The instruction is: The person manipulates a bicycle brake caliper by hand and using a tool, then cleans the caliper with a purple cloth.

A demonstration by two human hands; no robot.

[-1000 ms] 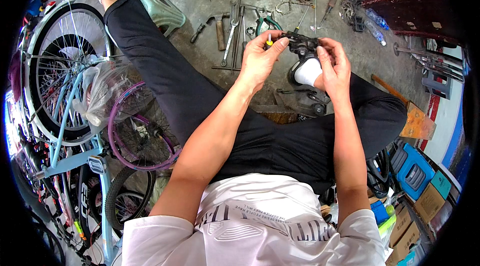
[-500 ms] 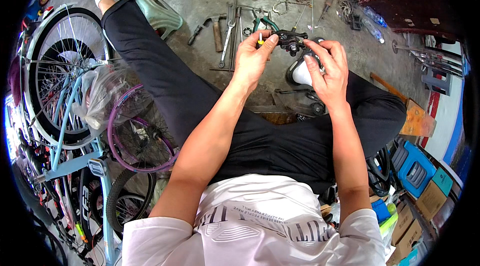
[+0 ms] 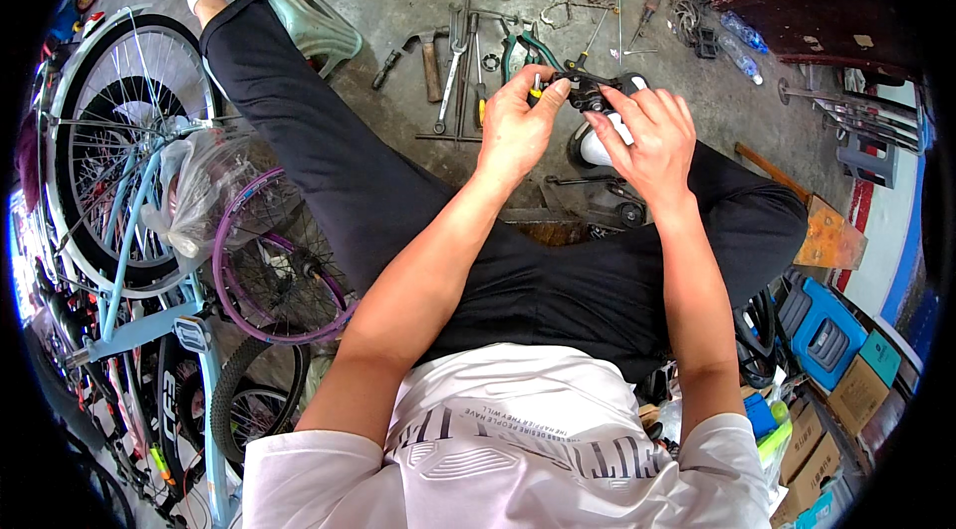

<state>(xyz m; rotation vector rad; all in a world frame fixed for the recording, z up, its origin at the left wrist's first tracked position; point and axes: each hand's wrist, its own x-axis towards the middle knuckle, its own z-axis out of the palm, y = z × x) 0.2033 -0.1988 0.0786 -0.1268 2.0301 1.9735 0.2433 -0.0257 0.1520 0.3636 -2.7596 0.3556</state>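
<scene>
My left hand (image 3: pixel 514 131) grips a small black mechanical bicycle part (image 3: pixel 588 97), with a short yellow-and-silver piece (image 3: pixel 536 88) by its fingers. My right hand (image 3: pixel 647 140) is on the part's right and lower side, thumb and index finger closed on it, the other fingers bent above. The part is held over my right foot in a white sock (image 3: pixel 597 148); its details are partly hidden by my fingers.
Tools lie beyond my hands: a hammer (image 3: pixel 432 76), wrenches (image 3: pixel 453 66), pliers (image 3: pixel 513 56), screwdrivers (image 3: pixel 652 9). Left are a light-blue bicycle (image 3: pixel 127 240), a purple rim (image 3: pixel 227 280) and a green stool (image 3: pixel 337 36); right, a blue case (image 3: pixel 819 330) and cardboard boxes (image 3: pixel 856 395).
My right hand's fingers lifted and shifted, and its thumb and index now sit lower on the black part. My left hand moved left with the part, then slightly back to the right.
</scene>
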